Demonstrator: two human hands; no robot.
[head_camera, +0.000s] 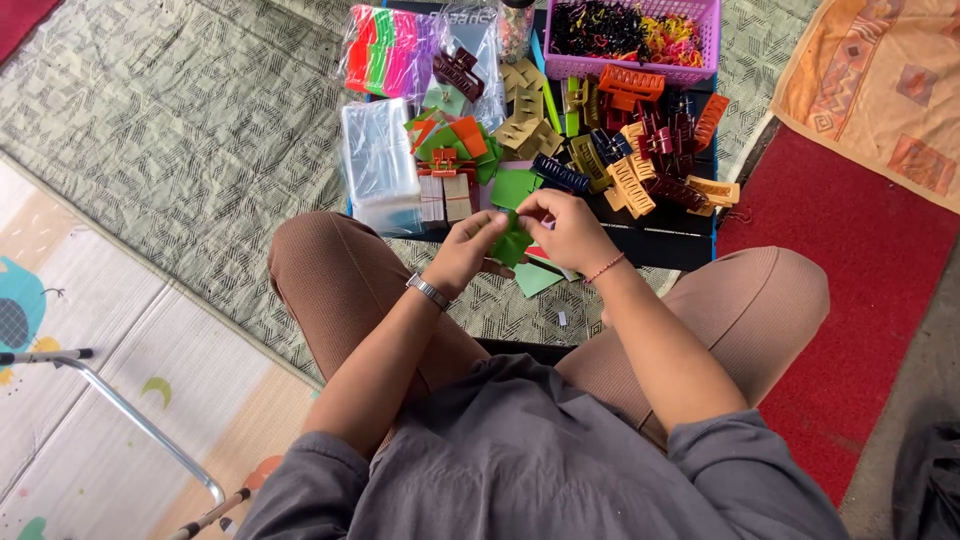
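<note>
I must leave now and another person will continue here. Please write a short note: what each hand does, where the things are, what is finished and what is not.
Left hand and right hand together hold a green card over the lap; whether a clip is on it cannot be seen.
More green cards lie just ahead, one below the hands.
Loose hair clips are piled on the black tray; clear bags are stacked to the left; a pink basket stands at the back.
Done: a few carded clips lie by the bags.
Left: the large clip pile remains loose.
</note>
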